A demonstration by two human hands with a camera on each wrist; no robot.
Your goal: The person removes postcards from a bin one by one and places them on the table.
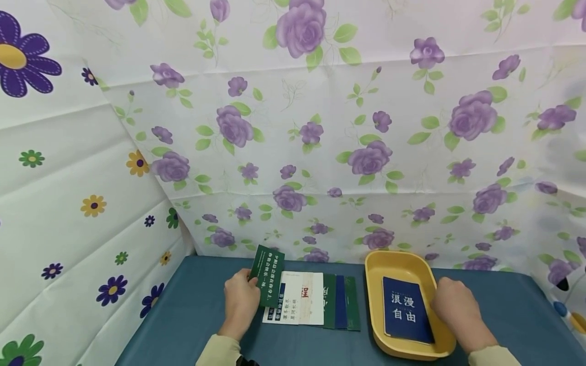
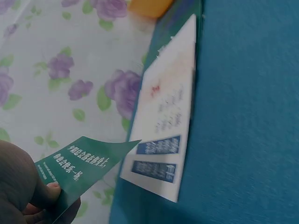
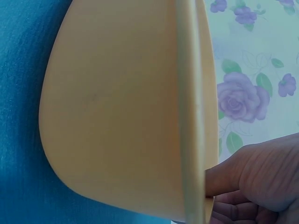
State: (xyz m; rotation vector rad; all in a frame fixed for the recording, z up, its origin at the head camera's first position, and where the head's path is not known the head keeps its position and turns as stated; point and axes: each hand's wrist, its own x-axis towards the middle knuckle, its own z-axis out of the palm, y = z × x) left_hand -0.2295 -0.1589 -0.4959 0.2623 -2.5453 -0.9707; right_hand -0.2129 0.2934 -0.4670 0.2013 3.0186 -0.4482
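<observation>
My left hand (image 1: 241, 302) pinches a green card (image 1: 269, 272) with white lettering, thumb on its printed face in the left wrist view. The card is raised and tilted, overlapping the left end of a row of booklets in the head view. A white booklet (image 1: 312, 297) with a red character and blue label blocks tops that row. My right hand (image 1: 460, 307) grips the right rim of a yellow plastic basin (image 3: 117, 102), fingers curled at the edge. Inside the basin lies a dark blue booklet (image 1: 407, 311) with large white characters.
Beneath and right of the white booklet, overlapping edges of a green booklet (image 1: 329, 307), a blue one (image 1: 341, 305) and another green one (image 1: 352, 305) show. All rest on a blue-green table (image 1: 174, 320). A flowered cloth (image 1: 316, 152) rises behind the table.
</observation>
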